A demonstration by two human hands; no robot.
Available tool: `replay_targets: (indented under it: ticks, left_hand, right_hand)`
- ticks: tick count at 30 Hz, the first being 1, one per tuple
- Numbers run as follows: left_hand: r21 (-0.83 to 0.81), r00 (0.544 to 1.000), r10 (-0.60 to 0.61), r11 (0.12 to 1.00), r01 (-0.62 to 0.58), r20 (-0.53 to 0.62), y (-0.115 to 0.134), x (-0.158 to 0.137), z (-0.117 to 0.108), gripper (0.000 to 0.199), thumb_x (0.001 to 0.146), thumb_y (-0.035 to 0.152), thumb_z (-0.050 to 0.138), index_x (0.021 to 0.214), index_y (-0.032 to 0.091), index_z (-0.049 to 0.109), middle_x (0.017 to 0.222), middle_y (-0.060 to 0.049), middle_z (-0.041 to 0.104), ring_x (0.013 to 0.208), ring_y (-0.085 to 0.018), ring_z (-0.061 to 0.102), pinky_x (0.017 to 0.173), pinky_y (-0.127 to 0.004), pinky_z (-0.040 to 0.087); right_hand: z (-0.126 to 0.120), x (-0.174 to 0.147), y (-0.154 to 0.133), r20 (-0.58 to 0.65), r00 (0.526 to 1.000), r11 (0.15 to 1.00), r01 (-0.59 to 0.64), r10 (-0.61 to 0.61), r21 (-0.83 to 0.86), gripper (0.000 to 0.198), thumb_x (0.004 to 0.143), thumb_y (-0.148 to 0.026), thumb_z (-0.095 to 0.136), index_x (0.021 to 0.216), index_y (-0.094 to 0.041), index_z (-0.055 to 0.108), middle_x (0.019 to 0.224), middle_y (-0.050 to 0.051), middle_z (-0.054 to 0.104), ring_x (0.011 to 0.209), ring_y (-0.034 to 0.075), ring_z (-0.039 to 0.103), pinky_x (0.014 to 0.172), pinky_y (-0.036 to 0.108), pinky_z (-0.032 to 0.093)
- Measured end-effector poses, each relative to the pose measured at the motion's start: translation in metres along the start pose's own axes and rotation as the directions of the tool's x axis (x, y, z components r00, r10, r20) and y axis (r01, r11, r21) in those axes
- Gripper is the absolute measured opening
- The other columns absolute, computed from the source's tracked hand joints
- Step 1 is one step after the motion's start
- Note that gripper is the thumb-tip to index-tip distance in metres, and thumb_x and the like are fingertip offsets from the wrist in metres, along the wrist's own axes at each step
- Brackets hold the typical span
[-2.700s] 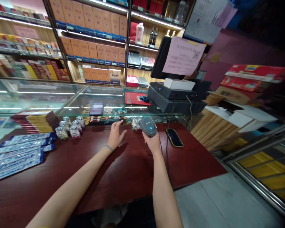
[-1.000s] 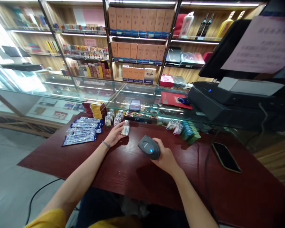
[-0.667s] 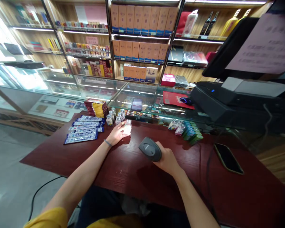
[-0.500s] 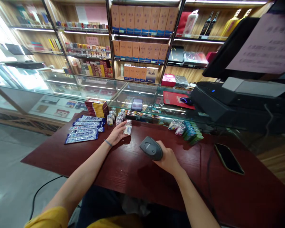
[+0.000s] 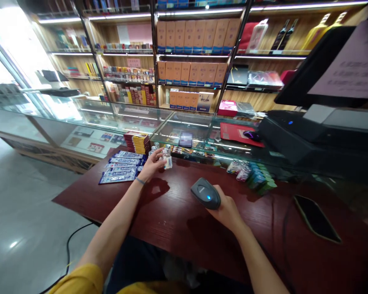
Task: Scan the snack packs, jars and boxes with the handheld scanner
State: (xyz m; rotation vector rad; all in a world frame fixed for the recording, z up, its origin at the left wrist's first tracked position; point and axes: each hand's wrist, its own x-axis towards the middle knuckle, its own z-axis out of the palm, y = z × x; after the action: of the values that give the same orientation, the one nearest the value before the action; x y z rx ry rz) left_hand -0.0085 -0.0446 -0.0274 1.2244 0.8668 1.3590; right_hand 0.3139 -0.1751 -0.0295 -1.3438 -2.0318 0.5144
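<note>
My left hand is closed around a small clear bottle with pale contents, lifted above the dark red tabletop. Its shadow falls on the wood below. Similar small bottles stand behind my fingers, partly hidden by them. My right hand grips a dark grey barcode scanner, held over the middle of the table with a blue light lit on top. The scanner's head points to the left, toward the bottle but apart from it.
Blue-and-white packets lie at the left, by a stack of red and yellow packs. To the right are more small bottles, green-blue tubes and a phone. A glass counter borders the table's far side.
My left hand has raised the bottle off the table. A blue light has come on at the scanner. The whole view has shifted, with things now appearing farther right.
</note>
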Motion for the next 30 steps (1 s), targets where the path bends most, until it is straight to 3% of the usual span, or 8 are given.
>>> replay_targets:
  ticks: [3, 6, 11, 13, 18, 20, 30]
  left_hand:
    - [0.174, 0.992, 0.066, 0.984, -0.047, -0.108, 0.005, 0.004, -0.021, 0.07, 0.067, 0.035, 0.085, 0.129, 0.025, 0.056, 0.113, -0.005, 0.064, 0.086, -0.015, 0.067, 0.074, -0.028, 0.057]
    - [0.371, 0.953, 0.174, 0.926, -0.073, -0.246, 0.001, 0.002, -0.04, 0.063, 0.065, 0.034, 0.084, 0.121, 0.022, 0.056, 0.11, -0.004, 0.061, 0.079, -0.012, 0.066, 0.073, -0.028, 0.057]
    - [0.468, 0.875, 0.276, 0.881, -0.066, -0.397, -0.018, -0.005, -0.059, 0.058, 0.068, 0.033, 0.08, 0.118, 0.021, 0.053, 0.108, -0.005, 0.059, 0.079, -0.013, 0.065, 0.074, -0.03, 0.057]
    - [0.551, 0.867, 0.323, 0.832, -0.069, -0.38, -0.025, -0.007, -0.062, 0.056, 0.069, 0.032, 0.079, 0.118, 0.021, 0.054, 0.11, -0.006, 0.059, 0.084, -0.016, 0.064, 0.078, -0.033, 0.056]
    - [0.811, 0.86, 0.458, 0.578, -0.096, -0.225, -0.031, -0.009, -0.065, 0.044, 0.073, 0.022, 0.076, 0.113, 0.021, 0.058, 0.109, -0.008, 0.059, 0.1, -0.025, 0.059, 0.093, -0.043, 0.05]
    - [0.851, 0.859, 0.475, 0.517, -0.097, -0.191, -0.032, -0.01, -0.065, 0.042, 0.072, 0.019, 0.075, 0.111, 0.021, 0.058, 0.105, -0.008, 0.059, 0.1, -0.026, 0.057, 0.095, -0.044, 0.048]
    - [0.887, 0.86, 0.49, 0.448, -0.11, -0.141, -0.04, -0.008, -0.069, 0.042, 0.075, 0.017, 0.073, 0.112, 0.02, 0.054, 0.108, -0.01, 0.056, 0.103, -0.028, 0.054, 0.095, -0.045, 0.046]
  right_hand:
    - [0.0, -0.001, 0.002, -0.019, 1.0, 1.0, -0.001, 0.001, -0.017, 0.036, 0.081, -0.035, 0.06, 0.114, -0.027, 0.046, 0.082, 0.002, 0.073, 0.078, 0.028, 0.076, 0.062, 0.026, 0.046]
    - [0.001, -0.002, 0.004, -0.041, 0.999, 0.999, -0.016, 0.015, -0.038, 0.037, 0.082, -0.034, 0.06, 0.116, -0.028, 0.047, 0.084, 0.002, 0.074, 0.08, 0.029, 0.077, 0.062, 0.026, 0.046]
    - [0.0, -0.003, 0.004, -0.055, 0.998, 0.999, -0.036, 0.036, 0.002, 0.04, 0.082, -0.033, 0.061, 0.119, -0.028, 0.047, 0.086, 0.002, 0.075, 0.08, 0.027, 0.077, 0.062, 0.025, 0.048]
    - [0.0, -0.003, 0.004, -0.071, 0.996, 0.998, -0.054, 0.055, 0.014, 0.041, 0.081, -0.033, 0.061, 0.119, -0.028, 0.047, 0.086, 0.002, 0.075, 0.08, 0.027, 0.077, 0.062, 0.025, 0.048]
    - [0.003, -0.003, 0.006, -0.073, 0.994, 0.997, -0.082, 0.083, 0.015, 0.042, 0.08, -0.035, 0.061, 0.119, -0.028, 0.047, 0.086, 0.003, 0.075, 0.081, 0.028, 0.077, 0.064, 0.027, 0.049]
    - [0.004, -0.003, 0.007, -0.063, 0.994, 0.996, -0.087, 0.087, 0.006, 0.041, 0.08, -0.034, 0.06, 0.118, -0.028, 0.046, 0.084, 0.003, 0.074, 0.08, 0.029, 0.077, 0.063, 0.027, 0.049]
    - [0.005, -0.003, 0.008, -0.063, 0.994, 0.996, -0.085, 0.085, 0.002, 0.038, 0.081, -0.035, 0.06, 0.116, -0.028, 0.047, 0.08, 0.002, 0.073, 0.073, 0.026, 0.075, 0.062, 0.027, 0.047]
